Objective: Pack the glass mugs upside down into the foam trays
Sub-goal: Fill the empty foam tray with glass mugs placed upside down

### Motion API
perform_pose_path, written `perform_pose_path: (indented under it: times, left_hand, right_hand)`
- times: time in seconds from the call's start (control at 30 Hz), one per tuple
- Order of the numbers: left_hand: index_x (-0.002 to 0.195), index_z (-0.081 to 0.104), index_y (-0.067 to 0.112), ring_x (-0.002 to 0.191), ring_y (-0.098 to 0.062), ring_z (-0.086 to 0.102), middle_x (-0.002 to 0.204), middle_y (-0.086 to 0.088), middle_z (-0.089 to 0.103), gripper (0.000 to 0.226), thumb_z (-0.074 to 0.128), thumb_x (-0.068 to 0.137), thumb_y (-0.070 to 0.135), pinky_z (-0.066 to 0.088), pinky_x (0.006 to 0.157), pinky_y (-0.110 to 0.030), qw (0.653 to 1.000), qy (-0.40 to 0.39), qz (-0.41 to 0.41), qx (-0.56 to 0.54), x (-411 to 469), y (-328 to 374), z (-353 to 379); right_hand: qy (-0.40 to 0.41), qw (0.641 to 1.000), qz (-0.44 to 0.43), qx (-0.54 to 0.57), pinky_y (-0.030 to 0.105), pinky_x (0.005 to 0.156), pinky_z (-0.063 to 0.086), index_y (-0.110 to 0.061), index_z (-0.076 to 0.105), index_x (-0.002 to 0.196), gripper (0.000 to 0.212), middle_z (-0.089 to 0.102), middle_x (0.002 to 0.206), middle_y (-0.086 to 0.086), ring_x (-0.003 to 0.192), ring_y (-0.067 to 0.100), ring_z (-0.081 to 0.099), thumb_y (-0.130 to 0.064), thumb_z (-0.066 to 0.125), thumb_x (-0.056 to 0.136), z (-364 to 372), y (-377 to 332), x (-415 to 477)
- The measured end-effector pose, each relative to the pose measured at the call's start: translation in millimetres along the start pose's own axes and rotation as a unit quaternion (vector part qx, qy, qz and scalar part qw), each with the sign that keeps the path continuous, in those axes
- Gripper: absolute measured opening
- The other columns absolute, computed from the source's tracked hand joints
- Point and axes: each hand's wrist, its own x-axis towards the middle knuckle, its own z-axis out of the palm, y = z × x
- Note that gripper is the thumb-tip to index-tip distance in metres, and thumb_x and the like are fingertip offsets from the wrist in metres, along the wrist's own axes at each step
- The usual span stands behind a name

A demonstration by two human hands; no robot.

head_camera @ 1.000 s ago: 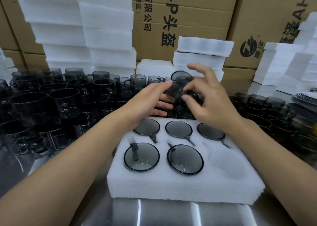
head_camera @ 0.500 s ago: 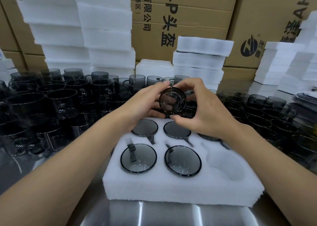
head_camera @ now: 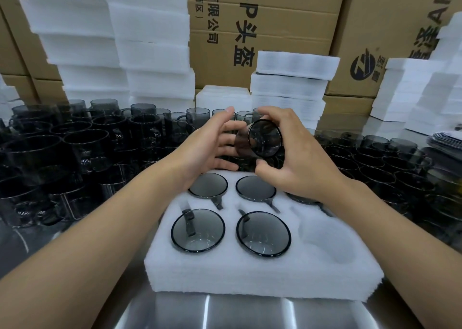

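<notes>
Right hand is gripping 1 smoky glass mug, thumb under, fingers curling over the top. The mug is lying tilted, base facing the camera, hovering over the back row of the foam tray.

Left hand is sitting open, fingers straight and spread at the mug's left side; can't tell if they're touching it.

The tray is resting on the steel table, carrying 5 packed mugs upside down:
- 3 in back, the right one partly hidden under the right hand
- 2 in front

The front-right pocket is showing bare foam.

Loose mugs are crowding the table on both sides. Foam stacks and cardboard boxes are standing behind.
</notes>
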Motion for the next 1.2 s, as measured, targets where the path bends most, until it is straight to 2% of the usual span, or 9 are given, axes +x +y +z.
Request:
perform_pose_path:
  times: [0.1,0.23,0.37,0.47,0.67,0.73,0.83,1.0,1.2]
  left_hand:
    - [0.12,0.058,0.021,0.086,-0.015,0.066,0.094,-0.001,0.069,0.048,0.03,0.097,0.053,0.051,0.065,-0.029,1.0,0.001,0.005,0.0,-0.1,0.2,0.1]
    - [0.118,0.059,0.022,0.078,-0.011,0.069,0.09,0.002,0.072,0.047,0.031,0.097,0.054,0.052,0.062,-0.026,1.0,-0.011,0.011,0.003,0.6,-1.7,-1.8]
    - [0.104,0.064,0.027,0.08,-0.01,0.07,0.08,0.008,0.073,0.039,0.039,0.094,0.054,0.052,0.063,-0.025,0.999,-0.02,0.02,0.022,1.1,-4.2,-3.3]
    - [0.094,0.071,0.026,0.078,-0.01,0.071,0.08,0.007,0.073,0.034,0.054,0.082,0.052,0.053,0.061,-0.024,0.999,-0.013,0.024,0.017,1.7,-5.4,-2.5]
    - [0.084,0.076,0.029,0.078,-0.009,0.07,0.082,0.007,0.073,0.022,0.067,0.079,0.049,0.053,0.063,-0.023,0.998,0.005,0.044,0.041,2.5,-8.6,-1.9]
    - [0.085,0.075,0.026,0.075,-0.009,0.069,0.077,0.008,0.071,0.018,0.063,0.089,0.039,0.054,0.064,-0.023,0.998,0.002,0.047,0.033,2.6,-9.3,-1.1]
    - [0.089,0.071,0.019,0.072,-0.011,0.07,0.075,0.004,0.072,0.021,0.056,0.094,0.033,0.055,0.063,-0.022,0.999,-0.01,0.037,0.016,2.1,-7.9,0.8]
    - [0.089,0.065,0.006,0.065,-0.017,0.07,0.071,-0.008,0.072,0.034,0.044,0.099,0.031,0.056,0.058,-0.024,0.999,0.019,0.0,-0.033,4.5,-4.9,-0.9]
    - [0.09,0.065,0.005,0.063,-0.02,0.07,0.078,-0.014,0.072,0.037,0.037,0.101,0.027,0.055,0.055,-0.024,0.997,0.023,-0.011,-0.07,3.0,-3.7,-1.1]
  right_hand:
    - [0.008,1.0,0.022,0.014,0.001,0.09,0.029,-0.022,0.03,0.141,0.073,0.036,0.122,-0.014,0.113,-0.001,0.039,-0.032,0.059,0.075,1.7,2.9,0.5]
    - [0.029,0.996,0.061,0.049,-0.005,0.088,0.023,-0.025,0.028,0.14,0.07,0.038,0.126,-0.012,0.111,-0.008,0.036,-0.039,0.056,0.078,3.4,6.6,1.6]
    - [0.047,0.993,0.085,0.064,0.007,0.084,0.033,-0.029,0.028,0.139,0.064,0.044,0.132,-0.007,0.117,0.002,0.043,-0.047,0.051,0.082,4.9,9.2,1.6]
    - [0.048,0.993,0.082,0.071,0.001,0.074,0.035,-0.028,0.03,0.139,0.062,0.042,0.127,-0.011,0.106,-0.008,0.045,-0.047,0.05,0.084,5.2,8.5,1.6]
    - [0.035,0.998,0.044,0.033,0.0,0.09,0.027,-0.024,0.03,0.14,0.066,0.038,0.132,-0.014,0.114,-0.011,0.033,-0.043,0.057,0.084,2.8,5.8,1.1]
    - [0.038,0.998,0.034,0.022,0.001,0.092,0.028,-0.022,0.031,0.14,0.066,0.04,0.133,-0.013,0.114,-0.011,0.033,-0.044,0.059,0.084,2.8,5.1,1.2]
    - [0.045,0.997,0.046,0.04,0.018,0.091,0.037,-0.025,0.034,0.138,0.062,0.045,0.13,-0.015,0.113,-0.006,0.041,-0.052,0.053,0.085,1.3,4.9,1.6]
    - [0.05,0.992,0.069,0.091,0.023,0.081,0.042,-0.027,0.038,0.136,0.048,0.049,0.116,-0.018,0.089,0.003,0.053,-0.048,0.034,0.093,0.9,5.3,0.9]
    - [-0.009,0.992,0.077,0.097,0.03,0.092,0.039,-0.038,0.029,0.138,0.047,0.052,0.126,-0.011,0.11,0.001,0.049,-0.043,0.036,0.092,0.4,5.6,-0.5]
